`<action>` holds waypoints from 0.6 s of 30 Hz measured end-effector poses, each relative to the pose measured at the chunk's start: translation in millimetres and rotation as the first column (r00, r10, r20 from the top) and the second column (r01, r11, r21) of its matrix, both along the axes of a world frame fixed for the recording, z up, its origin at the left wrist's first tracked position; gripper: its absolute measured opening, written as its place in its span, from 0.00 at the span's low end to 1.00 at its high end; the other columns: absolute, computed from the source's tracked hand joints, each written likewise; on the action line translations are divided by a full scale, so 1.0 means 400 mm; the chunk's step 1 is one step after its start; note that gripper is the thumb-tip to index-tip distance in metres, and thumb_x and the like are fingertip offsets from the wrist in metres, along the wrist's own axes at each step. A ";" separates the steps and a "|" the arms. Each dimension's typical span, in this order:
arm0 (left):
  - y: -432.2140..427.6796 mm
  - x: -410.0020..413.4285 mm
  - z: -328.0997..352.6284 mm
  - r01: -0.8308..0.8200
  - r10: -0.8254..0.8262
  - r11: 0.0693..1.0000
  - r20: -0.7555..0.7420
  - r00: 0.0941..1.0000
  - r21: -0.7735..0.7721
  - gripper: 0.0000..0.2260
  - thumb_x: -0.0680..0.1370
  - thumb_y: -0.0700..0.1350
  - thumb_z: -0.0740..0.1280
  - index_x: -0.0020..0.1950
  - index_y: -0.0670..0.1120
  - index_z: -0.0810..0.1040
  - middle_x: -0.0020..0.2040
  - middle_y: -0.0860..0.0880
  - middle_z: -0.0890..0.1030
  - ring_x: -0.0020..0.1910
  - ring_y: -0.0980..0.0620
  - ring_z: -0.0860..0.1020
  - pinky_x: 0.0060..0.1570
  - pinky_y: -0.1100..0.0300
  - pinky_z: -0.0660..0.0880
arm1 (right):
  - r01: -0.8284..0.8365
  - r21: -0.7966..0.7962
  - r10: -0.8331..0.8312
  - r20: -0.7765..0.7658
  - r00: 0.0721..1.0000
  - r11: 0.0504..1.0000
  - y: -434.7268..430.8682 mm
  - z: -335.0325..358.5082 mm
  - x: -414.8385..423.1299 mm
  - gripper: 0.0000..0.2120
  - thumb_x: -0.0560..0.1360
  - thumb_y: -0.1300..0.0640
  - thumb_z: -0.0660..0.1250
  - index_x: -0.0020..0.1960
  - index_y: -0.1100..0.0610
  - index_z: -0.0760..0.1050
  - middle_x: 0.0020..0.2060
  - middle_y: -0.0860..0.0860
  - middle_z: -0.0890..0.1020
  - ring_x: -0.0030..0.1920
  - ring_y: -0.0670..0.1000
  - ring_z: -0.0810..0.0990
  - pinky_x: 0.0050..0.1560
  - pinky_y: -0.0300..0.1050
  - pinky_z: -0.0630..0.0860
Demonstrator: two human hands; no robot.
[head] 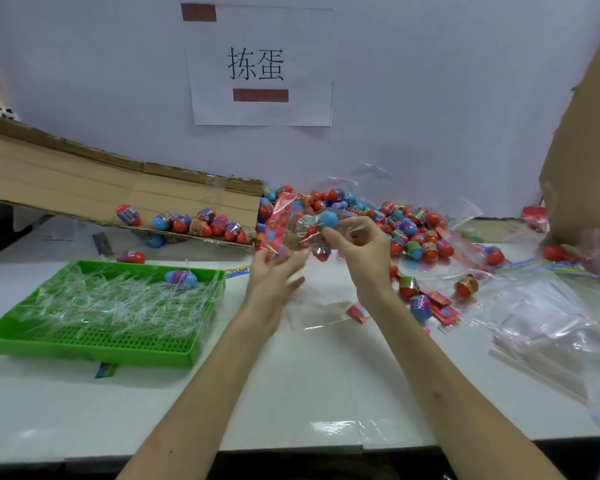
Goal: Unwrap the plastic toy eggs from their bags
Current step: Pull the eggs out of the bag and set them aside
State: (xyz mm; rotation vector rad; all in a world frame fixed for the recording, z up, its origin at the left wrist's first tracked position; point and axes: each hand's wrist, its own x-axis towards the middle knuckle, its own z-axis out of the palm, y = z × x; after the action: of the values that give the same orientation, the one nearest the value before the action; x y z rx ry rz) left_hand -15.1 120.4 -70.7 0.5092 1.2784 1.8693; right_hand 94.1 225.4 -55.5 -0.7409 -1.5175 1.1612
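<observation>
While beside tray (84,355), hands (274,282) (364,254) on bag (291,223)

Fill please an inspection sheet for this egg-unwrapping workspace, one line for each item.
Surface: white table, glossy.
Job's things: bag of toy eggs held up; loose toy eggs piled behind it; one egg in the green tray.
Clutter: empty clear bags at right; clear strips in the tray.
Grips: right hand pinches the bag; left hand at its lower edge, blurred, hold unclear.
Cables: nothing seen.
Surroundings: cardboard flap at left, cardboard box at right, paper sign on wall.
</observation>
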 end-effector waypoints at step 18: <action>-0.011 -0.016 0.004 -0.043 0.069 0.994 -0.273 0.960 0.101 0.10 0.78 0.42 0.74 0.59 0.45 0.83 0.45 0.48 0.87 0.41 0.53 0.83 0.39 0.63 0.78 | -0.322 -0.010 0.319 0.166 0.933 0.947 0.015 0.019 0.021 0.11 0.76 0.52 0.75 0.58 0.47 0.82 0.49 0.50 0.86 0.50 0.51 0.86 0.50 0.44 0.83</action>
State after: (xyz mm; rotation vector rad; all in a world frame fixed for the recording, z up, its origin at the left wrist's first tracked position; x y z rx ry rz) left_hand -21.7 116.2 -69.1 0.8155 1.4000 1.9638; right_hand 102.4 231.6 -47.8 -0.6023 -1.8360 1.3512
